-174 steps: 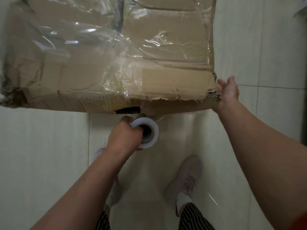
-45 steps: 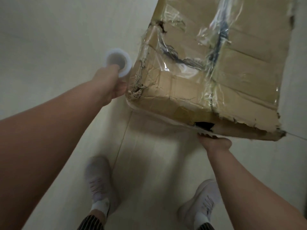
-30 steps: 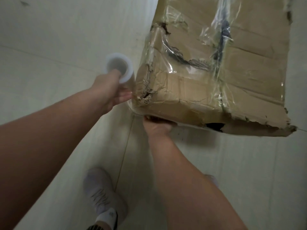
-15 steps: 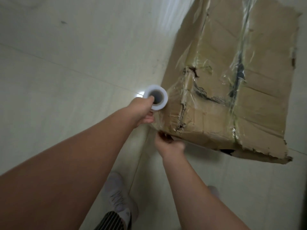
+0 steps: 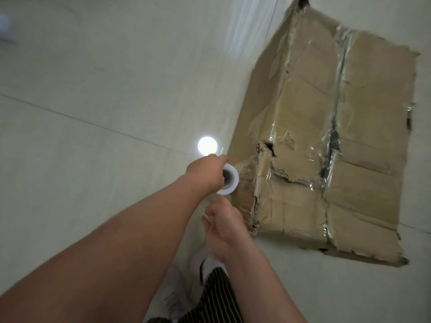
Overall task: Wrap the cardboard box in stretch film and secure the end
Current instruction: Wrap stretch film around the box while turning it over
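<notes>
A battered cardboard box [image 5: 326, 145] stands on the tiled floor at the right, with clear stretch film creased over its top and torn near-left corner. My left hand [image 5: 205, 173] grips a white stretch film roll [image 5: 229, 178] right beside that corner, the roll's dark core facing me. My right hand [image 5: 224, 227] hovers just below the roll and left of the box corner, fingers loosely curled. Whether it pinches film is unclear.
Pale floor tiles [image 5: 93, 101] spread to the left, with a bright round light reflection [image 5: 207, 145] just above my left hand. My white shoes [image 5: 172, 297] and striped trousers [image 5: 219, 299] show at the bottom.
My view has swung so the box sits farther right. The roll stays at the box's left corner. My right hand has come off the box's lower edge and now sits under the roll.
</notes>
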